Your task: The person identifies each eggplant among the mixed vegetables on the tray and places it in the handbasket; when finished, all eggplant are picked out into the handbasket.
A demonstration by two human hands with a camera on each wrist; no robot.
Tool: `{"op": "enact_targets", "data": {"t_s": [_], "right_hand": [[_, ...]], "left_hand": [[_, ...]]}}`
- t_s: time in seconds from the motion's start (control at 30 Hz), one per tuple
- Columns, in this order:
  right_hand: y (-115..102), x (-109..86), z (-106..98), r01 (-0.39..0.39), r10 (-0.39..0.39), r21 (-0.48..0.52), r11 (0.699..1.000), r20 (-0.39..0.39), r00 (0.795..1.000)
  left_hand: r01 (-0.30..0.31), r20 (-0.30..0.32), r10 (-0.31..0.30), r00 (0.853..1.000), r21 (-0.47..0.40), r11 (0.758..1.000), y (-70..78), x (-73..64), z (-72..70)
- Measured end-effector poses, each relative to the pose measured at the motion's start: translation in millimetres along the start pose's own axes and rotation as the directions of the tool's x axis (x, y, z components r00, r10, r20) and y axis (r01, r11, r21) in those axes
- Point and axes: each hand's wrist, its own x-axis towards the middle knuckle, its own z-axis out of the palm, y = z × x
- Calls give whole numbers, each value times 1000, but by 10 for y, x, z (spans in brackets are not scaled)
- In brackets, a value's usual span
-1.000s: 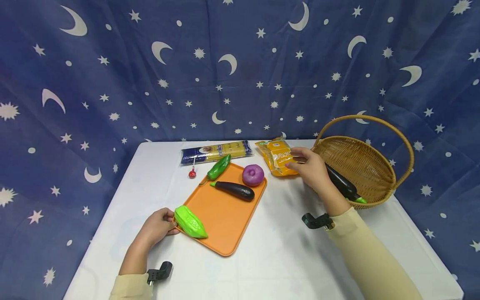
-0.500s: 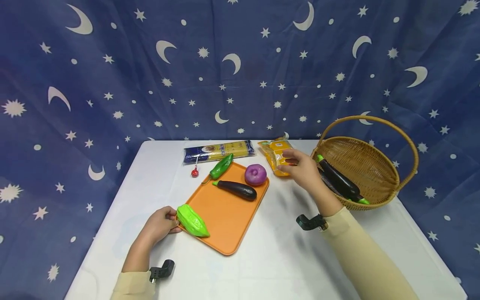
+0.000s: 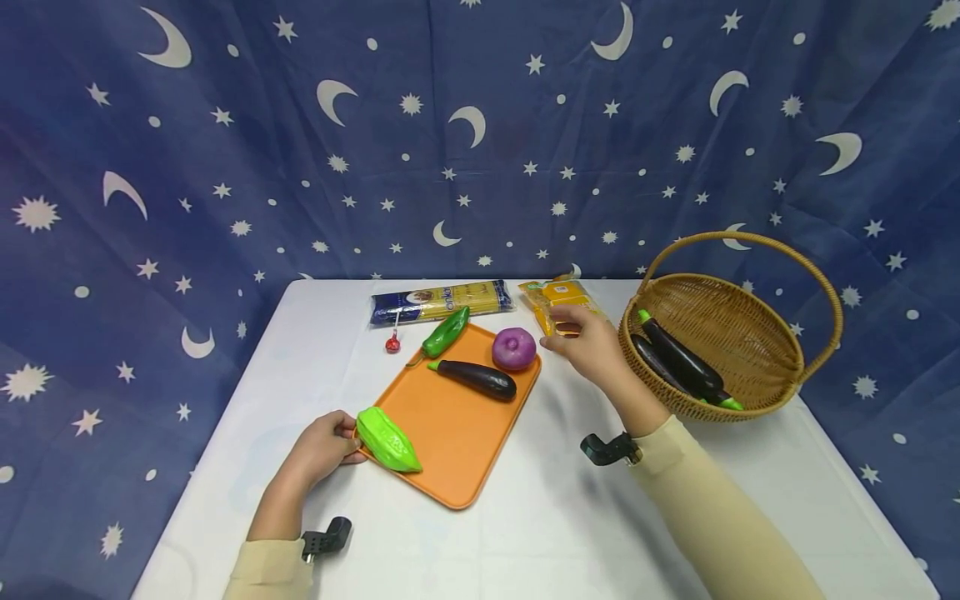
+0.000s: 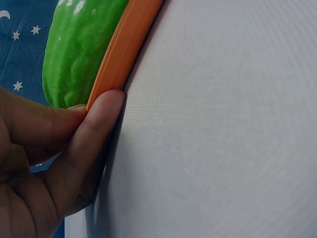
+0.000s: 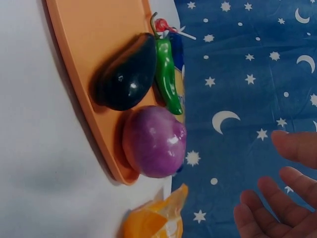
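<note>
An orange tray [image 3: 457, 446] lies askew on the white table, its near-left corner pinched by my left hand [image 3: 322, 450]. Beside those fingers a bright green bitter melon [image 3: 388, 439] rests on the tray. Further up the tray are a dark eggplant [image 3: 476, 379], a purple onion [image 3: 514, 348] at the far right corner and a green chili pepper [image 3: 447, 332] along the far left edge. My right hand [image 3: 596, 350] hovers just right of the onion with its fingers spread apart and nothing in its grasp. In the right wrist view the onion [image 5: 156, 141] stands apart from those fingers.
A wicker basket [image 3: 757, 333] with a tall handle stands at the right, holding dark eggplants [image 3: 686, 358]. Behind the right hand lies an orange packet [image 3: 558, 292]. A spaghetti pack [image 3: 450, 302] and a red lollipop [image 3: 393, 343] lie beyond the tray, before a starry curtain [image 3: 480, 167].
My right hand has moved left, away from the basket and across the orange packet toward the onion. The left hand keeps its hold on the tray; the view shifts slightly.
</note>
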Motion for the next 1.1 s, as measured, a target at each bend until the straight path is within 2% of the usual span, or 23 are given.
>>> {"op": "enact_targets", "data": {"t_s": [0.33, 0.57, 1.1], "right_hand": [[-61, 5, 150, -49, 48, 21, 999, 47, 998], [-48, 4, 238, -26, 25, 20, 999, 57, 998], [-111, -38, 501, -4, 6, -26, 1000, 105, 994]], "left_hand": [[-4, 3, 4, 1000, -20, 1000, -19, -1, -4], [10, -2, -10, 1000, -27, 1000, -11, 16, 12], [-11, 7, 11, 1000, -25, 1000, -28, 25, -7]]}}
